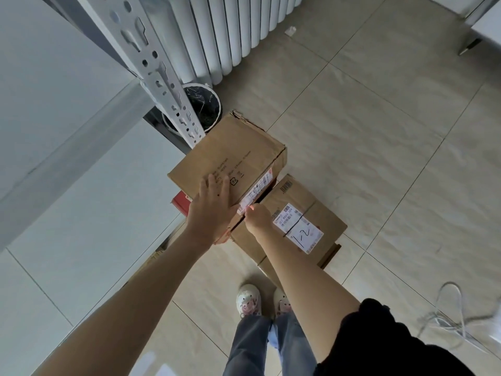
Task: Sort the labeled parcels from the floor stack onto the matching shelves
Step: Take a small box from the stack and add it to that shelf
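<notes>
Left hand [214, 204] flat, fingers straight on top carton [230, 156]; right hand [257, 217] pinching its shipping label [256, 192].

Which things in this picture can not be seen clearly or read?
- Top box label: head view, blurred, partly under the left hand and right hand.
- Red box: mostly hidden by the top box.
- Lower box label: small print unreadable; only "1-2" is clear.
- Shelf labels: none in view.
</notes>
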